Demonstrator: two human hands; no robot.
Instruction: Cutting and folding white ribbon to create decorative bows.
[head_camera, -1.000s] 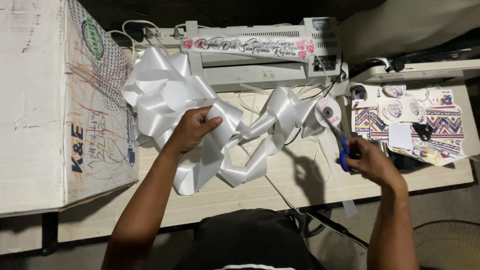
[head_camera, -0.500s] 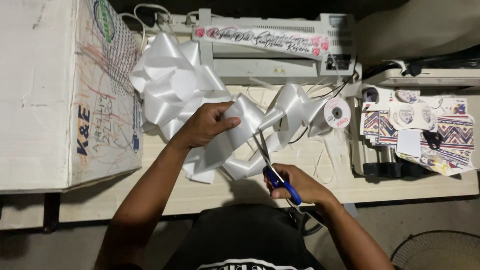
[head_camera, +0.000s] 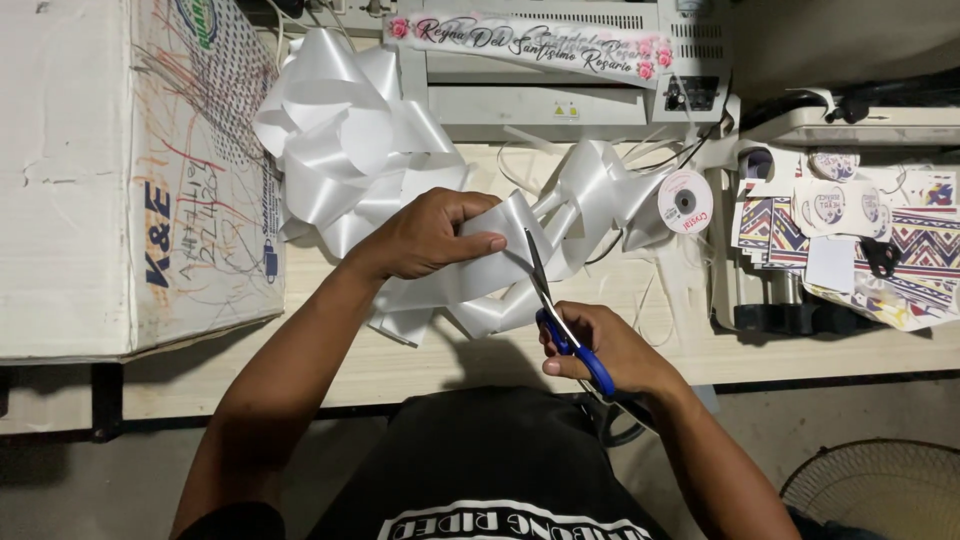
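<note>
Ribbon (head_camera: 470, 270): white satin strip, lifted just above the desk (head_camera: 330, 360)
Left hand (head_camera: 430, 238): fingers curled, pinching the ribbon
Right hand (head_camera: 605, 350): clenched around blue-handled scissors (head_camera: 555, 315), blades at the ribbon

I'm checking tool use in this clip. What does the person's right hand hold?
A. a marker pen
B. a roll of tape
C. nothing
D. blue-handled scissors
D: the right hand has its grip through the blue handles of the scissors, whose blades meet the white ribbon pinned by the left hand.
</note>
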